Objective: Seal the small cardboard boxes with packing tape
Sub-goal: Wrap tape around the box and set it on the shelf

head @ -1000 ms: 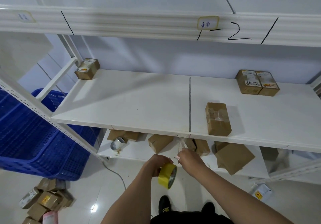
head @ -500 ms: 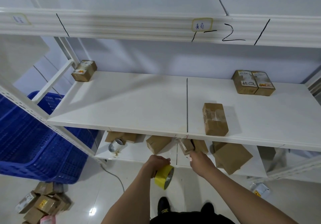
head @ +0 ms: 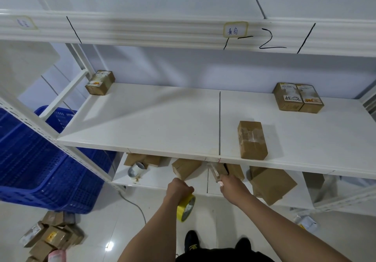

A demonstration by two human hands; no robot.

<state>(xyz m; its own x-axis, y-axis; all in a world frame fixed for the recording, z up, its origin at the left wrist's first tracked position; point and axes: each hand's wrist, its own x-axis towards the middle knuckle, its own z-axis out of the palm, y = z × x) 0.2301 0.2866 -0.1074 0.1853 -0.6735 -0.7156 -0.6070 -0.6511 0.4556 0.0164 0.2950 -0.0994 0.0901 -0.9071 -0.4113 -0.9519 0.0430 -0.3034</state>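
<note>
**A:** What do you see from the head camera?

**B:** I see a white shelf in front of me. My left hand is curled tight around a yellow roll of tape, low down in front of the shelf. My right hand is just beside it, a bit higher. Its fingers pinch a clear strip of tape that runs up to the front edge of the shelf.

**A:** So are the 2 hands together?

**B:** No, they are near each other but not touching. Each one holds its own thing.

**A:** Where are the boxes?

**B:** 1 brown box lies flat on the shelf, close to the front edge, above my right hand. It has clear tape across its top. 2 boxes with labels sit side by side at the back right, touching each other. 1 more labelled box sits in the back left corner.

**A:** Anything lower down?

**B:** Yes. The lower shelf has several brown boxes, some tilted, and a shiny silver roll on the left. On the floor at the left is a pile of small boxes. A big blue crate stands beside the shelf, on the left
</note>
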